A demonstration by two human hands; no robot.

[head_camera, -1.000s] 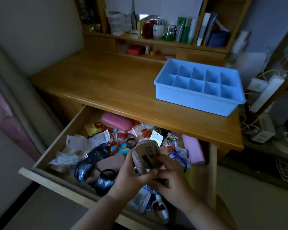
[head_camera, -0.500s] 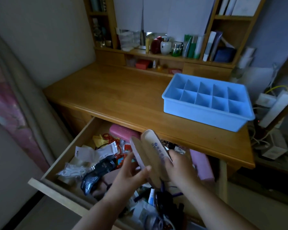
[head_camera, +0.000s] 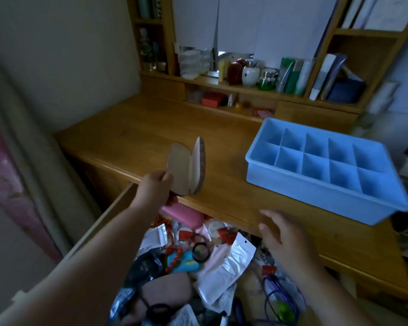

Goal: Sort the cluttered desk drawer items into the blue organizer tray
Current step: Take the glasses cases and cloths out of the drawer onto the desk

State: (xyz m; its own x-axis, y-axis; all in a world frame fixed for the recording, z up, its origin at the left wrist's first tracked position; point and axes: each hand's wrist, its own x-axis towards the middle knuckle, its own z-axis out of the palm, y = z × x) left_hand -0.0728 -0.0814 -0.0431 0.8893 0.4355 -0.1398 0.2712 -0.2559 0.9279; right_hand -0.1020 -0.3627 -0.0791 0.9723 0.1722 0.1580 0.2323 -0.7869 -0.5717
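My left hand [head_camera: 155,186] grips the lower end of an opened beige glasses case [head_camera: 186,169], holding it upright above the front of the wooden desk [head_camera: 132,137]. My right hand [head_camera: 284,235] hovers over the open drawer [head_camera: 108,215] with relaxed fingers and holds nothing. The blue organizer tray [head_camera: 325,184], its compartments bare, stands on the desk's right side, well to the right of the case. In the drawer lie a pink case [head_camera: 183,214], red beads [head_camera: 172,255], a black hair tie [head_camera: 200,251], white packets [head_camera: 226,267] and other clutter.
Shelves at the back of the desk hold bottles, jars [head_camera: 250,75] and books [head_camera: 325,76]. A wall stands to the left. Cables and white devices crowd the floor area at the far right edge.
My left hand lifted the glasses case out of the drawer and up over the desk. My right hand let go of it and now hangs free above the drawer.
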